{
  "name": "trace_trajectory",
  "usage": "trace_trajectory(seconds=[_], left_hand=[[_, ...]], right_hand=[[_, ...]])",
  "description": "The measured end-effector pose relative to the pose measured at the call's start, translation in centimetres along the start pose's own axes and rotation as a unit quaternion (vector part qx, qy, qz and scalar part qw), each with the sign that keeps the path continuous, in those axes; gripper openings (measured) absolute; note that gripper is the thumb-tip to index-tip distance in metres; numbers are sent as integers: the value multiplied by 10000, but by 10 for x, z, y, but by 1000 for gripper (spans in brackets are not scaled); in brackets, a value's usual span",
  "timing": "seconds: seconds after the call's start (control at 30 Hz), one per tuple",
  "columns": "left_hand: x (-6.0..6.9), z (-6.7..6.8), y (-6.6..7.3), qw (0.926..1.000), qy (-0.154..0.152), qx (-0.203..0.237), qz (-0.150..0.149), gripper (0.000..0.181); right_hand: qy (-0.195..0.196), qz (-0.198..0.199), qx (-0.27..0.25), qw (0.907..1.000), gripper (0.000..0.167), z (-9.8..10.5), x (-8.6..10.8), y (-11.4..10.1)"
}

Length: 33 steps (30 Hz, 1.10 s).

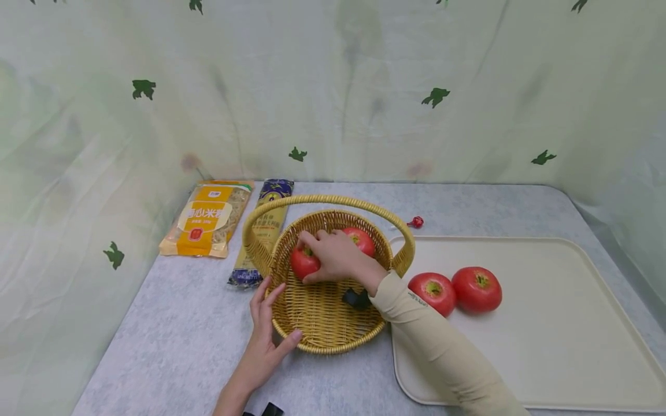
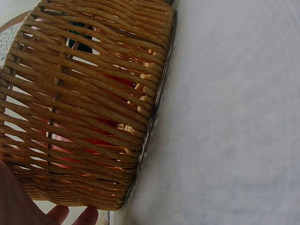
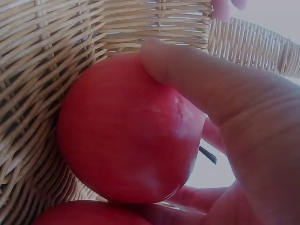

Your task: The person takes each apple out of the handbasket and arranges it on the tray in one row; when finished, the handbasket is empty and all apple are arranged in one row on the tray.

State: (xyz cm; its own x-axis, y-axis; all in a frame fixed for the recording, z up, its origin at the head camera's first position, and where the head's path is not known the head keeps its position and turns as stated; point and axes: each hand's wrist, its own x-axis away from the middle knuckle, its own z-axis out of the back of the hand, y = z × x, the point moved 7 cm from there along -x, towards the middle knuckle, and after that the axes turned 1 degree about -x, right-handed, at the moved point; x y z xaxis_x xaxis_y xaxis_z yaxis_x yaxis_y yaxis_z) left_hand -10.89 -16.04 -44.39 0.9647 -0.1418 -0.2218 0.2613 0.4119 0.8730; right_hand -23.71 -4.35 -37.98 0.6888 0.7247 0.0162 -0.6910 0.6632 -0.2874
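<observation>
Four sources of trouble around a one-handed grip

By the right hand (image 1: 333,254), a red apple (image 1: 303,266) is gripped between thumb and fingers inside a wicker basket (image 1: 317,320), near the wall on the left hand's side. A second apple (image 1: 362,238) is seen in the basket just beyond the right hand. The left hand (image 1: 266,335) is spread about the basket's near rim, its thumb apart from the fingers; how firmly it is pressed cannot be told.

(a) Slipping: because a round, smooth surface is presented, the hold could be lost and the second apple struck. (b) Tilting: were the wall pushed by the right hand, the basket might be tipped or slid if only lightly braced. (c) Catching: the right wrist could be snagged on the arched handle (image 1: 328,200), whose nearer foot is found just beside it. (d) Nudging: by the right sleeve (image 1: 442,341), a third apple (image 1: 433,292) on the tray (image 1: 551,335) could be pushed against a fourth apple (image 1: 477,290).
</observation>
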Motion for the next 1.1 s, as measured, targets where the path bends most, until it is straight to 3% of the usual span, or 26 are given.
trace_trajectory(seconds=[0.47, 0.83, 1.1], left_hand=[[1, -1, 1, 9999, -9, -82, -117, 78], [1, 0, 2, 9999, -26, -78, -152, 78], [0, 0, 1, 9998, -11, -124, -139, 78]], right_hand=[[155, 219, -301, 9992, 61, 1, 12, -5], [428, 12, -1035, 9937, 65, 23, 33, -9], [819, 249, -1251, 9884, 67, 36, 50, -16]])
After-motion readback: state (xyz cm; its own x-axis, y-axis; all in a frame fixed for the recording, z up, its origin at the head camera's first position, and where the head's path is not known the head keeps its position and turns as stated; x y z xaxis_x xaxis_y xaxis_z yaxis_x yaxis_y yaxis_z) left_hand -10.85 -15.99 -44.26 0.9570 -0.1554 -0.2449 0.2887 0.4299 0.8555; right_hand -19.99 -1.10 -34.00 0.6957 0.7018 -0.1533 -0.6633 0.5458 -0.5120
